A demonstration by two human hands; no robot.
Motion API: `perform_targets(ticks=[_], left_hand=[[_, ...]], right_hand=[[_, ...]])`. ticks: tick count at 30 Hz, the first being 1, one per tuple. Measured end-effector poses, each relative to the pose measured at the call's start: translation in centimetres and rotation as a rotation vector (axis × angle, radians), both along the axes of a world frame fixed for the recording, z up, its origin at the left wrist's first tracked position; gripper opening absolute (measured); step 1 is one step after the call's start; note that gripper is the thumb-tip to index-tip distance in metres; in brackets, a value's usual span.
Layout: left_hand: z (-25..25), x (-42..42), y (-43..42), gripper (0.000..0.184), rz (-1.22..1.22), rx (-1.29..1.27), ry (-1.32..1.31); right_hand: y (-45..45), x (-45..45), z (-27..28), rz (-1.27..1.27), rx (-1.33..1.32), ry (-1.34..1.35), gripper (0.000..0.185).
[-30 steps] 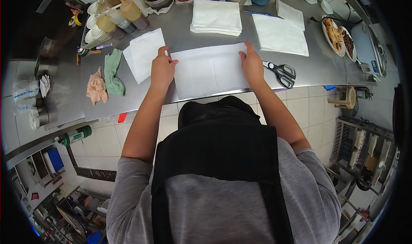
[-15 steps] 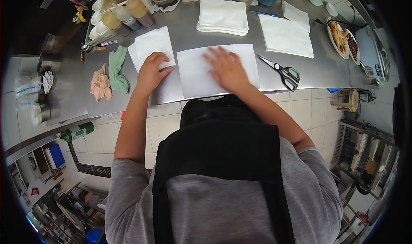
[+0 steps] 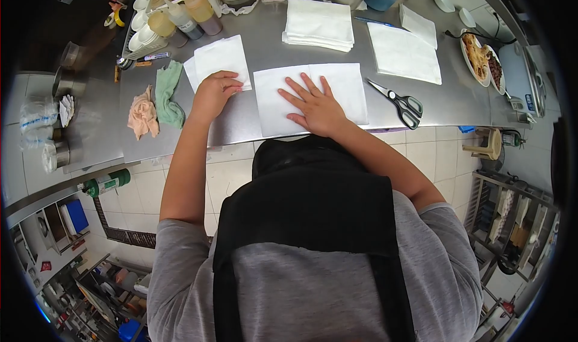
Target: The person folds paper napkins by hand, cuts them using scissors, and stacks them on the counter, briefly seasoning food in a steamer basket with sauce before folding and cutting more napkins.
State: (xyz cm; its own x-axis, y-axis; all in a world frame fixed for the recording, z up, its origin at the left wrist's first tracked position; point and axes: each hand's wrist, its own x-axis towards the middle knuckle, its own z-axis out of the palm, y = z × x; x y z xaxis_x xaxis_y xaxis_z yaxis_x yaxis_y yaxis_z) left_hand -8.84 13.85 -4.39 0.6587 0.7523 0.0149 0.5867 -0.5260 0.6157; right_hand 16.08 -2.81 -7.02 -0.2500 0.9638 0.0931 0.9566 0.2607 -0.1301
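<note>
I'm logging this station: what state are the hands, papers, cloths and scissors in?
Large white sheet: flat
Right hand: spread on that sheet
Left papers: flat, overlapping
Left hand: curled, at left papers
Back papers: stacked
Right papers: flat
Green cloth: bunched
Pink cloth: crumpled
Scissors: unheld

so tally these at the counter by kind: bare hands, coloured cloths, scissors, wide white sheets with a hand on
Hands: 2 (left hand, right hand)
Cloths: 2 (pink cloth, green cloth)
Scissors: 1
Wide white sheet: 1
Total: 6
</note>
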Motion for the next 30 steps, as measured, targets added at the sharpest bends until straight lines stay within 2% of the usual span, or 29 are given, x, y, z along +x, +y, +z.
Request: perform_targets(ticks=[17, 19, 20, 22, 23, 25, 26, 28, 29, 30], left_hand=[[0.2, 0.4, 0.0, 0.013, 0.003, -0.01, 0.002], [0.2, 0.4, -0.4, 0.012, -0.023, 0.195, -0.01], [0.1, 0.4, -0.8, 0.012, -0.023, 0.197, -0.01], [0.6, 1.0, -2.0, 0.012, 0.132, 0.322, -0.191], [0.9, 1.1, -2.7, 0.012, 0.129, 0.327, -0.195], [3.0, 1.4, -4.3, 0.018, -0.002, 0.403, -0.197], [3.7, 1.7, -5.0, 0.018, 0.0, 0.402, -0.199], [5.1, 2.3, -6.6, 0.021, -0.243, 0.434, -0.328], [6.2, 2.8, -7.7, 0.021, -0.24, 0.435, -0.329], [7.3, 3.2, -8.8, 0.027, -0.211, 0.437, -0.344]], right_hand=[[-0.1, -0.1, 0.1, -0.006, 0.0, -0.009, 0.061], [-0.1, -0.1, 0.1, -0.007, 0.006, -0.022, 0.062], [-0.1, -0.1, 0.0, -0.007, 0.007, -0.023, 0.062], [0.0, -0.2, 0.2, -0.013, -0.004, 0.017, 0.065], [0.2, -0.2, 0.3, -0.016, 0.001, 0.014, 0.065], [1.0, -0.9, 2.8, -0.13, 0.101, 0.329, 0.07], [1.6, -1.4, 4.2, -0.129, 0.1, 0.327, 0.07], [2.5, -2.2, 8.3, -0.055, 0.267, 0.395, 0.069], [2.4, -2.3, 10.7, 0.035, 0.27, 0.322, 0.048], [2.1, -1.9, 12.3, 0.038, 0.272, 0.321, 0.048]])
